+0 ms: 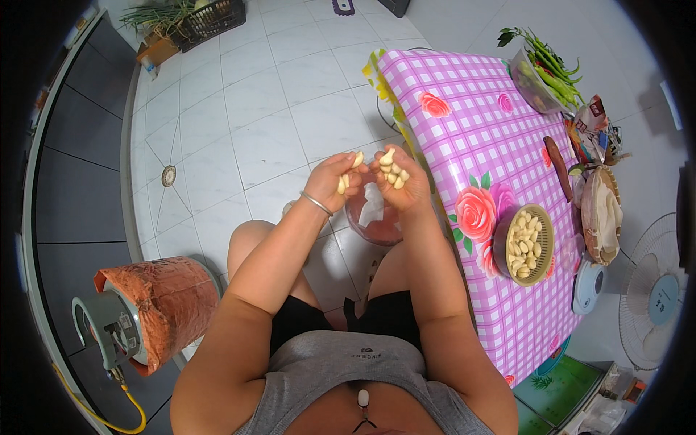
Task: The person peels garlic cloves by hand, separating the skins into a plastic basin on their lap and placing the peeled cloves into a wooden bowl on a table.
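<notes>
Peeled garlic cloves are in both of my hands, held up over the floor in front of my knees. My left hand [339, 174], with a silver bangle on its wrist, is curled round a few garlic cloves [342, 184]; one more sits at its fingertips. My right hand [403, 187] cups several garlic cloves [392, 172] in its palm, fingers bent. The hands are close together. Below them, partly hidden by my right forearm, stands a reddish bowl [384, 233] with something white in it. On the table to the right, an olive-green plastic basket [549, 250] holds many peeled cloves.
The table [449, 145] has a pink checked cloth. On it are a bowl of green peppers [554, 76], a brown-handled knife [558, 168] and a lined wicker basket [602, 214]. A gas cylinder [170, 308] with a yellow hose is at left; a fan [656, 290] stands right.
</notes>
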### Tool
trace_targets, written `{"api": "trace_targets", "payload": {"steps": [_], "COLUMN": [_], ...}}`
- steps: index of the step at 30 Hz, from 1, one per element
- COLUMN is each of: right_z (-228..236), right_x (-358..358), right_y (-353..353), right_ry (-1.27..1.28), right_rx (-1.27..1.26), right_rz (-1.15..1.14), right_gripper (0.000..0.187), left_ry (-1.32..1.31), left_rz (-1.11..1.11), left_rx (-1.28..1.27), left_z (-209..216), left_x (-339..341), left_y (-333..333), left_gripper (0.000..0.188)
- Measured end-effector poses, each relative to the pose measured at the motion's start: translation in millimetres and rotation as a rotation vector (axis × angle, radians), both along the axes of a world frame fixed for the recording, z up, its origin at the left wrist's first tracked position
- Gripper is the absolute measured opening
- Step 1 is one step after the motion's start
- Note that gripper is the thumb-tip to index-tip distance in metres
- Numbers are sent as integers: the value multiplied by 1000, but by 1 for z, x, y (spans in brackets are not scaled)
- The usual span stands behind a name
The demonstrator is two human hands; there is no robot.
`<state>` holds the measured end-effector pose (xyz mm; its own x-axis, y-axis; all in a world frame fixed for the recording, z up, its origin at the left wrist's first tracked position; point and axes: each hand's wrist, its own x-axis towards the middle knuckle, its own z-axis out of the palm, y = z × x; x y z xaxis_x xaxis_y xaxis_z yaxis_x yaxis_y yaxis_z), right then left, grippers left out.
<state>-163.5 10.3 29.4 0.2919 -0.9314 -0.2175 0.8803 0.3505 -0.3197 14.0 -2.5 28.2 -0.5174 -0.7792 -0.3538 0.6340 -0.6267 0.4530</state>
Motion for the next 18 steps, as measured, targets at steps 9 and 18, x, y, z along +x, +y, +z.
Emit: {"api": "trace_targets", "payload": {"steps": [9,18], "right_z": [14,9], "right_x": [10,19], "right_y": [4,6], "right_ry": [467,605], "right_rx": [57,-14], "right_rz": [127,147], "right_gripper": [20,21], "left_ry": [-98,-419], "left_rz": [62,-18], "left_rx": [-58,-259], "left_z": [2,17], "left_x": [-1,-6], "left_y": [0,8], "left_gripper": [18,23]}}
